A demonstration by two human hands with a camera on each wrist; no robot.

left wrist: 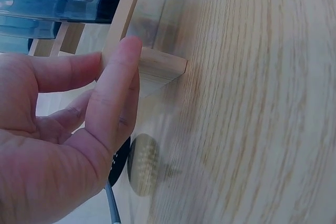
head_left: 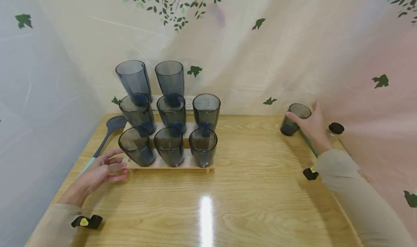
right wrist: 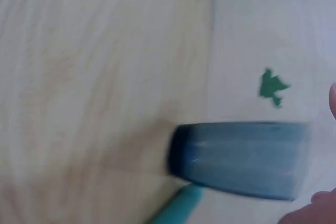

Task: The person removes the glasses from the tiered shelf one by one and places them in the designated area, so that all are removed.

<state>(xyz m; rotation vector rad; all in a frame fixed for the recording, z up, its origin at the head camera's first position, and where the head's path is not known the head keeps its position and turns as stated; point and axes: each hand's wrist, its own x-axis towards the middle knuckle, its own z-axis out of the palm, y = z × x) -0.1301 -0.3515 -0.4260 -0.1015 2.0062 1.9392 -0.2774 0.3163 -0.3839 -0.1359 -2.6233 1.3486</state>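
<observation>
Several smoky blue-grey glasses (head_left: 169, 149) stand on a three-step wooden rack (head_left: 185, 163). My left hand (head_left: 102, 171) is at the rack's front left corner; in the left wrist view its thumb and finger pinch the rack's wooden edge (left wrist: 122, 22). A lone glass (head_left: 293, 122) of the same kind stands upright at the table's back right. Around its rim, my right hand (head_left: 311, 127) is spread, thumb toward the near side and fingers beyond. In the right wrist view, a gap shows between the fingertips and this glass (right wrist: 241, 158).
Left of the rack lies a dark slotted turner (head_left: 115, 123) with a light teal handle. A teal-green handle (head_left: 307, 142) lies beneath my right hand, beside a black-capped jar (head_left: 336, 128). A leaf-patterned cloth (head_left: 241, 66) hangs behind the wooden table (head_left: 247, 196).
</observation>
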